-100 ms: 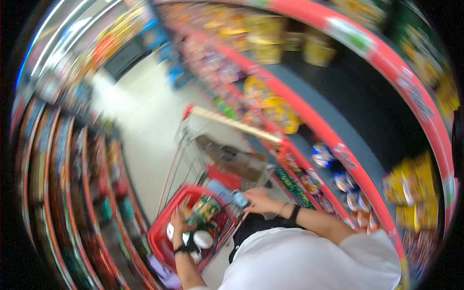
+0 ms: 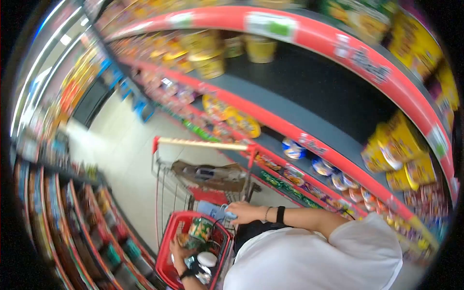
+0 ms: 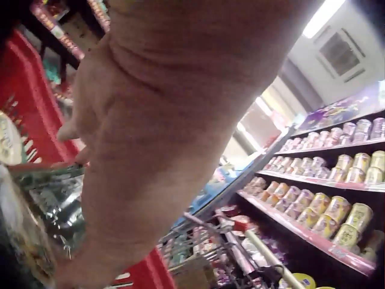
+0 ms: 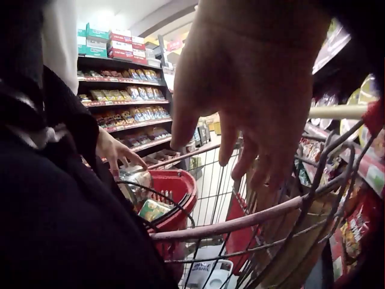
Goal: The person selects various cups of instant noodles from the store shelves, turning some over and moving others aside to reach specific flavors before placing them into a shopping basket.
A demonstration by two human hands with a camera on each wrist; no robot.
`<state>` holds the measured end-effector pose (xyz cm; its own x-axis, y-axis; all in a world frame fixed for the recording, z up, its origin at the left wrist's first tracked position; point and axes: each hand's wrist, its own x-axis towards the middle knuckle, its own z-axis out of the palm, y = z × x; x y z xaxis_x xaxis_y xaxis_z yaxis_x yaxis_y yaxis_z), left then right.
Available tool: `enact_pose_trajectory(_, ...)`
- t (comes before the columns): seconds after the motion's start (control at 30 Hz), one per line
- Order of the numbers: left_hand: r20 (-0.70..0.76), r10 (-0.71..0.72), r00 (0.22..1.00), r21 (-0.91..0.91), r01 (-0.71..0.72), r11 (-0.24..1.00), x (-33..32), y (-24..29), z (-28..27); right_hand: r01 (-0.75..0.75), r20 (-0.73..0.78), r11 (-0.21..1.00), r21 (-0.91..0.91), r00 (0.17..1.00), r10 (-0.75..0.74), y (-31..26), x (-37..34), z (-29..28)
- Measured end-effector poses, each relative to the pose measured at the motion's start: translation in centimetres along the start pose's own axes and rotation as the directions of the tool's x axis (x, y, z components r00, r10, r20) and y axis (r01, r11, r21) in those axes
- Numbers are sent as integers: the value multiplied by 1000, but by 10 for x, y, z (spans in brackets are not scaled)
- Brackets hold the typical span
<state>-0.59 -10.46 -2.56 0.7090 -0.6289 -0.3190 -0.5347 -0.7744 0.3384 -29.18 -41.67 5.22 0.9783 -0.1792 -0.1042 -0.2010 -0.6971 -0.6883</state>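
My left hand (image 2: pixel 179 253) reaches down into a red shopping basket (image 2: pixel 166 237). Its thumb and fingers lie around a shiny, partly see-through package (image 3: pixel 51 205). Beside it in the basket are a green-labelled tub (image 2: pixel 199 228) and an item with a round white top (image 2: pixel 207 259). Over the metal shopping cart (image 4: pixel 225 227), my right hand (image 4: pixel 249 102) hangs with loose fingers pointing down and nothing between them. Below that hand, in the cart, lies a light blue item (image 2: pixel 209 209) with a white handle-like loop (image 4: pixel 221 276).
A brown cardboard piece (image 2: pixel 208 175) lies in the cart, near its pale handlebar (image 2: pixel 203 143). Close on the right stand shelves with red edges (image 2: pixel 314 38), holding yellow tubs (image 2: pixel 260 48) and yellow packs (image 2: pixel 397 142). Another shelf row (image 2: pixel 72 217) lines the left; the tiled aisle (image 2: pixel 130 140) runs between.
The head view has swung, so the right-hand shelves and cart sit further left in it. Both hands keep their places, the left in the basket and the right over the cart.
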Motion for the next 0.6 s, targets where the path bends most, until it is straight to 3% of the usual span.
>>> enact_pose_trajectory(0.07,18,-39,999,91,37,995,-45,6,-54,-44,38,991,123,999,39,-29,-12,21)
enact_pose_trajectory(0.1,1,61,998,29,-61,998,-70,-1,-75,-72,17,982,173,997,70,-42,-24,31)
enact_pose_trajectory(0.13,-52,171,984,-65,-174,983,-67,-2,-81,-69,24,975,213,998,66,-39,-28,23)
enact_pose_trajectory(0.17,-21,169,985,-433,-161,887,-58,-13,-82,-63,39,965,255,998,55,-40,-32,18)
enact_pose_trajectory(0.2,-18,182,983,-427,-172,888,-68,28,-118,-67,26,964,259,998,63,-47,-36,13)
enact_pose_trajectory(0.23,22,128,992,-628,-86,774,-86,64,-147,-43,-37,939,341,998,59,-56,-40,3)
enact_pose_trajectory(0.27,69,90,994,-795,0,607,-103,133,-170,-11,-102,912,410,993,58,-65,-44,-12)
enact_pose_trajectory(0.3,143,12,990,-802,109,587,-117,182,-191,42,-128,882,469,992,21,-76,-47,-29)
enact_pose_trajectory(0.33,136,32,990,-811,93,578,-109,204,-196,116,-228,901,419,973,-19,-82,-49,-34)
enact_pose_trajectory(0.4,-1,381,925,-931,-140,337,-97,236,-200,176,-398,937,300,916,-45,-97,-61,-58)
enact_pose_trajectory(0.47,30,583,812,-999,1,51,-90,273,-189,161,-501,958,239,865,-21,-108,-75,-81)
enact_pose_trajectory(0.5,74,626,776,-997,67,35,-78,278,-175,151,-591,969,194,807,-8,-111,-82,-90)
enact_pose_trajectory(0.53,113,667,736,-991,131,24,-67,287,-164,151,-595,971,186,803,-11,-112,-89,-98)
enact_pose_trajectory(0.6,227,735,639,-971,211,116,-59,314,-152,81,-777,991,108,628,33,-110,-108,-110)
